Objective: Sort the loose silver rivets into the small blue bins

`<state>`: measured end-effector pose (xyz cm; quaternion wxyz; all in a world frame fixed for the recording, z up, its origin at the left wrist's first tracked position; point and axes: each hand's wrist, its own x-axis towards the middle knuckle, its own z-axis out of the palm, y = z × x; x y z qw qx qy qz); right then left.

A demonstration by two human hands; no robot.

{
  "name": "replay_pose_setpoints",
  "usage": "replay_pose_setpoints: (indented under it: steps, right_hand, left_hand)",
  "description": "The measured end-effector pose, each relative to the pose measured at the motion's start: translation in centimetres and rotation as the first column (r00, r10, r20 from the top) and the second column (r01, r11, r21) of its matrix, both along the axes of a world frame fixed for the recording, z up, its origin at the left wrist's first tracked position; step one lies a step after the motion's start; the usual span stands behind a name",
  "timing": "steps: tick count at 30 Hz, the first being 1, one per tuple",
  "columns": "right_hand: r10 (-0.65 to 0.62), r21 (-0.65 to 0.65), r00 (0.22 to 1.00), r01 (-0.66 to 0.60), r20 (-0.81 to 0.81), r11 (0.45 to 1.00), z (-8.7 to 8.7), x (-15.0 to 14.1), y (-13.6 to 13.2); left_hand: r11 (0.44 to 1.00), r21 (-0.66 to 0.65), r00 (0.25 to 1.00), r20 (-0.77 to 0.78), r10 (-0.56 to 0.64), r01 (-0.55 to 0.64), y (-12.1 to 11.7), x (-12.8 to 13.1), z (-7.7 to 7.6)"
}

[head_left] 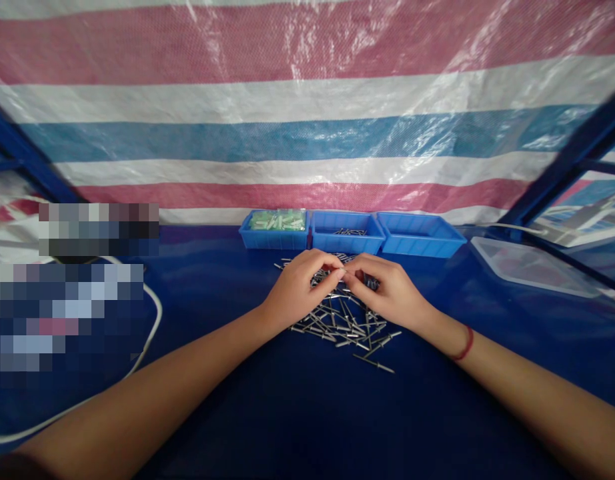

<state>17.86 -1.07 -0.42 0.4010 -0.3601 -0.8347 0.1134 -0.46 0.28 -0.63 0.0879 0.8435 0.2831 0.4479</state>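
Observation:
My left hand [298, 285] and my right hand [395, 288] meet fingertip to fingertip above a pile of silver blind rivets [345, 321]. Thumb and index finger are pinched together on each hand. Whatever sits between the fingertips is too small and covered to make out. The rivets lie loose at many angles on the dark blue table [317, 413], and my hands hide part of the heap. One rivet [376, 364] lies nearest to me, at the front of the pile.
Behind the pile stand three blue bins in a row: the left bin [272, 241] with small green and white pieces, the middle bin [345, 244] with some rivets, and the right bin [421, 247]. A translucent lid [532, 267] lies right; a white cable [155, 327] curves left.

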Motion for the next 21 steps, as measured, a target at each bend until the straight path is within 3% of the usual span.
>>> replay_pose_setpoints:
  steps: [8,21]
  right_hand:
    - [-0.123,0.114,0.987,0.134,-0.099,0.984,0.15,0.04,-0.26]
    - [-0.029,0.258,0.999,0.021,0.027,0.966,0.66,-0.13,-0.73]
  left_hand:
    - [0.997,-0.048,0.998,-0.039,0.05,-0.052,0.33,0.2,-0.28]
    - [1.0,-0.018,0.992,-0.126,-0.027,0.025,0.78,0.05,-0.65]
